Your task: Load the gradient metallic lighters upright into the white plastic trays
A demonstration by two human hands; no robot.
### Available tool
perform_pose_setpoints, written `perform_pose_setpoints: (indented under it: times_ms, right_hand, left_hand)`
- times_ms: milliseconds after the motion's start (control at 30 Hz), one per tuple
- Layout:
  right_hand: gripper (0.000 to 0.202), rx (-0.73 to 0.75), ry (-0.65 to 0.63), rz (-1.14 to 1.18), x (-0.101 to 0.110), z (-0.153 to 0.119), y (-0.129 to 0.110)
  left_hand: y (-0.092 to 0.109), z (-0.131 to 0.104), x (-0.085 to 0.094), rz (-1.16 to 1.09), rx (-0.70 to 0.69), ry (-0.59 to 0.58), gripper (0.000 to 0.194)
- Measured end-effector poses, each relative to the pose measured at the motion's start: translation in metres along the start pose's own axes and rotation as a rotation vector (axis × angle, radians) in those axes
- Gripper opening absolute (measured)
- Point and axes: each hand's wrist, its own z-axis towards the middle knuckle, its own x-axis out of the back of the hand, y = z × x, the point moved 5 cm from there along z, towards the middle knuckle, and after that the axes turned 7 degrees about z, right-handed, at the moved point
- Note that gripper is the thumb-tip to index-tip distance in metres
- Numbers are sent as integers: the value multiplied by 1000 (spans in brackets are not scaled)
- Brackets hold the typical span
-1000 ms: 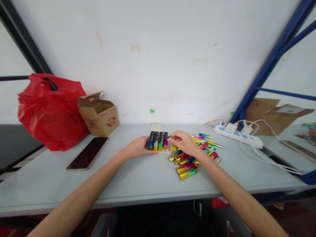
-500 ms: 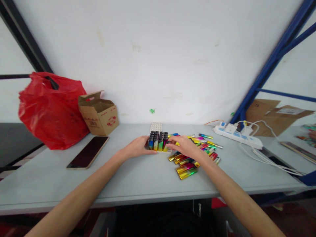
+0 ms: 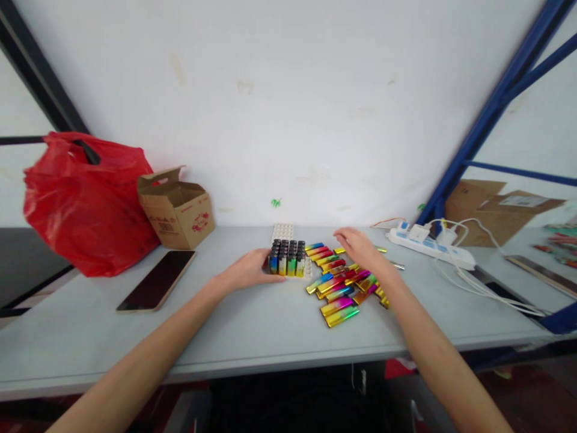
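Upright lighters (image 3: 287, 257) with black tops and shiny coloured bodies stand in rows in a white tray (image 3: 309, 268), whose right side shows bare slots. My left hand (image 3: 252, 266) is closed around the left side of this group, thumb along the front. My right hand (image 3: 358, 248) hovers over the back of a loose pile of lighters (image 3: 336, 282), fingers bent and apart from the thumb. Just below its fingertips lies a gold lighter (image 3: 339, 250); I see nothing held. The right hand and forearm hide part of the pile.
Behind the group lies another white slotted tray (image 3: 283, 231). To the left are a phone (image 3: 157, 281), an open cardboard box (image 3: 178, 210) and a red plastic bag (image 3: 90, 204). A white power strip (image 3: 430, 246) with cables lies on the right, before a blue metal frame (image 3: 478, 120).
My right hand has left the right side of the upright lighters and moved right and back over the loose pile. My left hand stays on the group. The view has shifted slightly.
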Motion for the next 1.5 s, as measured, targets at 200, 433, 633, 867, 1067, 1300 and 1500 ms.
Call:
perform_pose_setpoints:
  times_ms: [200, 433, 633, 867, 1067, 1300, 1500]
  right_hand:
    - [34, -389, 13, -253, 20, -18, 109]
    - [30, -498, -115, -249, 9, -25, 128]
    - [20, -435, 104, -43, 21, -15, 103]
    - [45, -478, 171, 943, -3, -1, 33]
    - [55, -478, 187, 899, -21, 3, -13]
    - [46, -325, 266, 558, -21, 0, -46]
    - [41, -269, 257, 476, -21, -3, -54]
  left_hand:
    - [-2, 1, 0, 3, -14, 22, 63]
    - [-2, 1, 0, 2, -1, 18, 69]
    - [1, 0, 0, -23, -11, 19, 66]
    - [3, -1, 2, -9, -29, 9, 65]
    - [3, 0, 0, -10, -39, 7, 67]
    - [4, -1, 1, -39, -26, 14, 67]
    - [3, -1, 1, -58, -28, 8, 67]
